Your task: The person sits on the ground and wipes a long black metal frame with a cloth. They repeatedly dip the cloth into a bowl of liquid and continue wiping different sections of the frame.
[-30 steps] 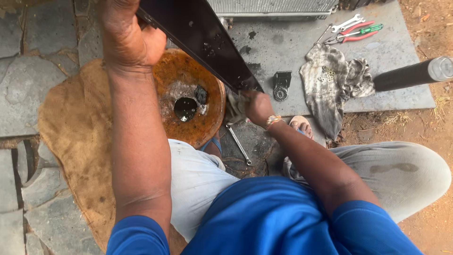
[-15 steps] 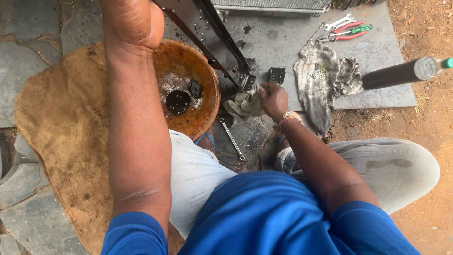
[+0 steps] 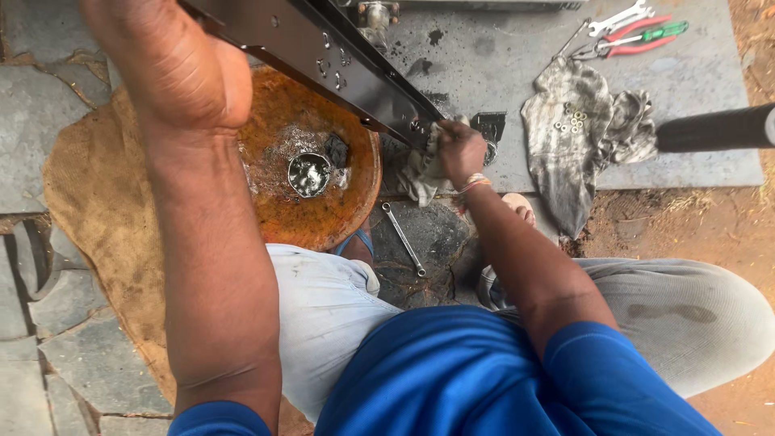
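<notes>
From the head camera, the left hand [image 3: 173,69] grips the upper end of a dark metal bar [image 3: 339,60] slanting over a rusty bowl [image 3: 323,210]. The right hand [image 3: 458,149], fingers closed, presses a rag [image 3: 420,169] against the bar's lower end.

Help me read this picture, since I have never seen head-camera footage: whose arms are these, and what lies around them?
The camera sits on a seated person's head, looking down at their own arms. The left hand steadies a long dark metal bar. The right hand presses a dirty rag against its lower end. Under the bar lies a rusty round dish holding a small metal cup. A spanner lies on the stones. On the grey slab sit a cloth with washers and red and green pliers.
</notes>
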